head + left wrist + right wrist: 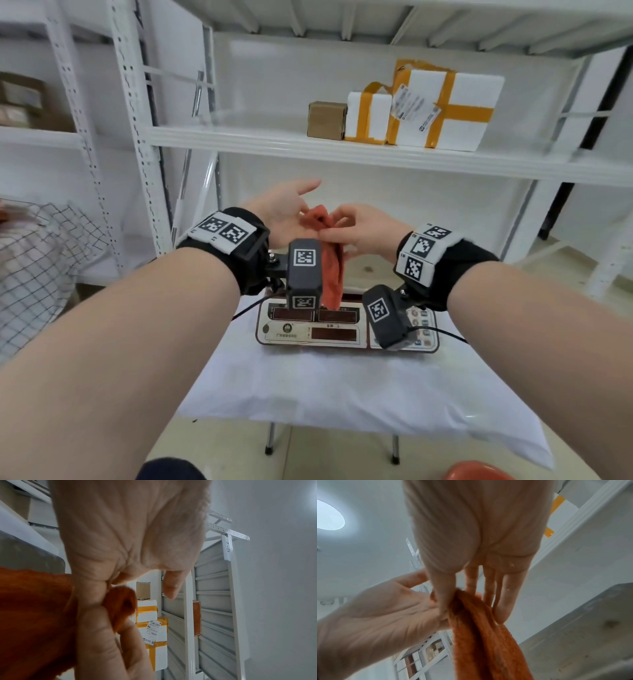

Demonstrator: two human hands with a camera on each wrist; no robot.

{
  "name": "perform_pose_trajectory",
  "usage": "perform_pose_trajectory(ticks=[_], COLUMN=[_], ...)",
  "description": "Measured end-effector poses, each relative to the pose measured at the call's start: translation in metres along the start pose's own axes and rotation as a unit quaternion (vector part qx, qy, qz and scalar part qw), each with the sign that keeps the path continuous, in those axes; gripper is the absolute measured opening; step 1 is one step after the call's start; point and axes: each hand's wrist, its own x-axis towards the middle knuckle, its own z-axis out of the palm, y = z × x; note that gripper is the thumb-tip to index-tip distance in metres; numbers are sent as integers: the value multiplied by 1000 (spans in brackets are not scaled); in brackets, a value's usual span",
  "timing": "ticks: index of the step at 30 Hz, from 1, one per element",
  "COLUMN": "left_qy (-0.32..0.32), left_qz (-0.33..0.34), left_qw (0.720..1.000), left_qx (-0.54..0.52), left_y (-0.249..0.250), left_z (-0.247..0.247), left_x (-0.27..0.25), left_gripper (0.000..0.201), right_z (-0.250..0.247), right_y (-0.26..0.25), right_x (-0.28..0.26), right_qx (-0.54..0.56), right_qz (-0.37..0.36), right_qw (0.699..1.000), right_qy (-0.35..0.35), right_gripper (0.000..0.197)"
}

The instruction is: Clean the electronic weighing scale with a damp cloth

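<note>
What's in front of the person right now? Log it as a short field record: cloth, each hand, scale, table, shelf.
cloth: orange terry cloth, bunched, hanging above the scale without touching it
right hand: right hand pinches the cloth's top
left hand: left hand open, palm against the cloth
scale: beige electronic weighing scale with dark displays, on the table
table: small folding table under a white cover
shelf: white metal shelf holding one brown cardboard box and two white foam parcels with yellow tape
</note>
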Motion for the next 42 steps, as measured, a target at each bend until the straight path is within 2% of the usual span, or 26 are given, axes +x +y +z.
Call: perform_pose_trajectory(ticks=[2,3,5,6,8,9,11,13,15,17,18,21,23,24,28,31,36,42], left_qy=[-18,-27,-29,-17,49,82,119,101,56,36,32,21,21,32,95,132,120,124], left_qz=[26,36,51,58,75,79,74,54,35,23,20,-4,-24,-27,8,41,50,111], left_qw=[999,998,996,993,982,974,962,959,956,961,964,971,964,962,966,971,977,972], left_qx=[25,40,73,101,166,196,236,259,285,275,262,236,263,268,240,195,166,168], left_y=[2,2,2,2,-1,-3,-6,-10,-13,-15,-16,-16,-18,-19,-25,-21,-10,6], left_z=[1,4,11,14,18,18,14,14,14,14,14,13,11,11,10,4,3,-5], left_x=[-5,-9,-13,-14,-10,-6,2,6,9,13,14,17,22,22,28,35,39,65], left_gripper=[70,66,47,37,22,20,34,47,34,8,4,7,27,31,9,19,20,21], right_z=[-6,-11,-20,-24,-32,-36,-44,-52,-58,-62,-63,-67,-69,-70,-73,-77,-78,-82], right_y=[-2,-3,-3,-3,-3,-2,1,3,5,7,8,11,12,13,17,20,24,31], right_x=[-5,-8,-12,-14,-16,-18,-20,-22,-23,-21,-20,-16,-13,-12,-8,-5,6,35], right_qx=[59,86,127,148,196,212,224,232,235,224,215,192,178,167,90,58,28,14], right_qz=[15,22,30,37,56,60,59,54,47,42,39,30,22,18,21,42,100,119], right_qw=[998,995,990,986,976,972,971,970,971,974,975,981,984,986,994,994,992,990], right_qy=[24,35,58,66,78,79,64,39,21,24,28,28,14,15,61,83,73,75], right_gripper=[25,28,32,32,33,34,34,32,30,27,26,27,27,25,12,12,13,18])
